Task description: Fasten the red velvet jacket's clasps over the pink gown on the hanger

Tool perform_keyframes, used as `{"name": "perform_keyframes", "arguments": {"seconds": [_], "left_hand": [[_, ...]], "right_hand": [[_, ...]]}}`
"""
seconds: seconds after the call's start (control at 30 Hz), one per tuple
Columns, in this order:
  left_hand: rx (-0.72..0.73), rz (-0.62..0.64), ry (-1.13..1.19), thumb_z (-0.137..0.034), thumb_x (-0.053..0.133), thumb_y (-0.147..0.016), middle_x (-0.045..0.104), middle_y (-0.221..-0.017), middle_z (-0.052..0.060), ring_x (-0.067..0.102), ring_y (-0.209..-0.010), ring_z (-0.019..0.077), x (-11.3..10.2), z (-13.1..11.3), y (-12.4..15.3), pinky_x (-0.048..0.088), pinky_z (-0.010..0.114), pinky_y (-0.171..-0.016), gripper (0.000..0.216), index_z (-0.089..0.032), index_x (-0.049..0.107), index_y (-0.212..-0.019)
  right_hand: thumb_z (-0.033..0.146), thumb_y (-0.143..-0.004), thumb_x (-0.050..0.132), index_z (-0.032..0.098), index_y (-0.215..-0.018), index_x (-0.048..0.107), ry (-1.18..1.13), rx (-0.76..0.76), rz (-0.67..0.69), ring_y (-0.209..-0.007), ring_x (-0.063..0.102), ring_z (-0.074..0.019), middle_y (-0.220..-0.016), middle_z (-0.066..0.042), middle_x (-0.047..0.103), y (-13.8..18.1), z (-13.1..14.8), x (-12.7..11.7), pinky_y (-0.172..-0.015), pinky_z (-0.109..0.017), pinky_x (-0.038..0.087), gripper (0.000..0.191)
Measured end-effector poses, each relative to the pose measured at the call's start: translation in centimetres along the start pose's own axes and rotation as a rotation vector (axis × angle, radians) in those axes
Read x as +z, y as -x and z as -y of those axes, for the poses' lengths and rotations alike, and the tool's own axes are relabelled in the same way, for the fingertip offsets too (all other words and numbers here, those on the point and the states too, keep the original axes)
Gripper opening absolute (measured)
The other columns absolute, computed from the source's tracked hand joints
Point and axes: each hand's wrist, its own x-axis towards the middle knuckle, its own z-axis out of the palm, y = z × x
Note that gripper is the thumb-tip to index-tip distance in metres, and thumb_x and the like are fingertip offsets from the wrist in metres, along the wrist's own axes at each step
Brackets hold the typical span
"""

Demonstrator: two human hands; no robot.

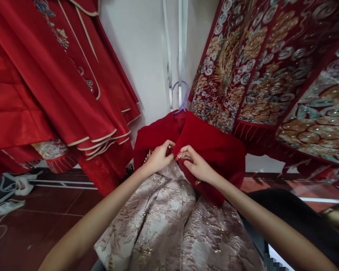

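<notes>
A deep red shawl (211, 139) with a soft, velvety look hangs on a purple hanger (185, 96). At its front opening, my left hand (161, 156) is closed, fingertips pinched on the red edge. Just to the right, my right hand (196, 165) also pinches that opening, where a small pearly, beaded fastening (179, 155) shows at the fingertips. The two hands are close together but apart. Below them spreads a pale pinkish-silver brocade garment (164, 210) with raised, shiny patterns. Exactly what lies between the fingertips is partly hidden.
Red garments with cream piping (81, 94) hang at the left. Heavily embroidered red and gold garments (260, 75) hang at the right. White metal rails (169, 49) run up the pale wall behind. White cables and plugs (9, 207) lie lower left, above a reddish tiled floor (53, 226).
</notes>
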Motion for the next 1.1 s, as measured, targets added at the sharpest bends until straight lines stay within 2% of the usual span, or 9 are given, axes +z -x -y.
{"name": "perform_keyframes", "arguments": {"seconds": [0.1,0.17,0.27,0.37,0.47,0.57,0.83,0.97,1.1], "left_hand": [[0.028,-0.100,0.017,-0.023,0.060,-0.080,0.068,-0.099,0.005,0.064,-0.090,0.0182,-0.3,0.3,0.5,0.048,0.031,-0.082,0.019,-0.021,0.060,-0.098],[0.030,-0.141,0.032,-0.023,0.062,-0.080,0.069,-0.099,0.005,0.064,-0.087,0.0170,-0.1,0.5,0.7,0.049,0.030,-0.079,0.020,-0.021,0.062,-0.100],[0.001,-0.223,0.069,-0.020,0.064,-0.078,0.070,-0.091,0.004,0.065,-0.077,0.0146,0.5,0.5,0.9,0.049,0.028,-0.071,0.022,-0.022,0.060,-0.099],[-0.023,-0.303,0.124,-0.020,0.067,-0.075,0.069,-0.085,0.003,0.065,-0.075,0.0141,0.8,0.3,0.9,0.048,0.026,-0.066,0.025,-0.022,0.055,-0.096],[-0.027,-0.264,0.102,-0.020,0.066,-0.076,0.069,-0.084,0.001,0.065,-0.072,0.0136,0.7,0.3,0.9,0.048,0.025,-0.064,0.015,-0.022,0.057,-0.088],[-0.007,-0.196,0.029,-0.018,0.062,-0.077,0.068,-0.082,-0.001,0.063,-0.068,0.0127,0.4,0.1,0.9,0.046,0.025,-0.063,0.009,-0.022,0.059,-0.083],[0.103,-0.099,-0.130,-0.009,0.056,-0.071,0.066,-0.081,0.002,0.060,-0.070,0.0148,-0.2,-1.1,0.9,0.046,0.027,-0.064,0.021,-0.022,0.060,-0.087],[0.143,-0.110,-0.100,-0.016,0.060,-0.072,0.067,-0.083,0.004,0.061,-0.072,0.0149,-0.4,-2.1,0.9,0.048,0.028,-0.070,0.014,-0.020,0.061,-0.085],[0.139,-0.112,-0.165,-0.025,0.060,-0.078,0.066,-0.079,0.003,0.059,-0.069,0.0139,-0.5,-2.5,0.6,0.047,0.027,-0.067,0.009,-0.018,0.062,-0.082]], "right_hand": [[0.005,-0.071,0.045,0.025,-0.113,0.040,0.073,-0.025,-0.145,-0.096,0.057,-0.0154,-0.099,-0.003,0.055,0.3,0.0,-1.0,-0.091,-0.033,0.046,0.047],[0.004,-0.071,0.044,0.025,-0.115,0.044,0.141,-0.039,-0.159,-0.100,0.057,-0.0162,-0.107,-0.005,0.055,0.3,0.1,-1.7,-0.093,-0.034,0.045,0.049],[0.007,-0.073,0.047,0.023,-0.106,0.051,0.173,-0.025,-0.103,-0.091,0.059,-0.0163,-0.107,-0.005,0.059,0.0,0.2,-2.3,-0.083,-0.033,0.049,0.037],[0.019,-0.080,0.055,0.022,-0.104,0.054,0.153,0.004,-0.079,-0.085,0.061,-0.0164,-0.101,-0.005,0.062,-0.2,0.3,-2.3,-0.071,-0.030,0.051,0.024],[0.028,-0.088,0.052,0.023,-0.101,0.056,0.160,-0.001,-0.090,-0.085,0.061,-0.0161,-0.101,-0.005,0.064,-0.3,0.7,-2.3,-0.070,-0.029,0.052,0.015],[0.028,-0.090,0.050,0.023,-0.101,0.057,0.212,-0.029,-0.067,-0.085,0.061,-0.0161,-0.100,-0.005,0.064,-0.3,1.3,-2.3,-0.071,-0.030,0.052,0.013],[0.024,-0.093,0.044,0.024,-0.102,0.054,0.391,-0.136,-0.047,-0.089,0.062,-0.0190,-0.099,-0.005,0.063,-0.6,1.7,-2.1,-0.080,-0.036,0.050,0.013],[0.023,-0.094,0.043,0.024,-0.104,0.054,0.479,-0.131,-0.066,-0.091,0.062,-0.0206,-0.101,-0.007,0.062,-0.5,1.6,-2.1,-0.082,-0.037,0.050,0.014],[0.023,-0.094,0.043,0.023,-0.103,0.054,0.504,-0.128,-0.062,-0.091,0.062,-0.0203,-0.101,-0.007,0.063,-0.4,1.7,-2.1,-0.081,-0.036,0.051,0.014]]}}
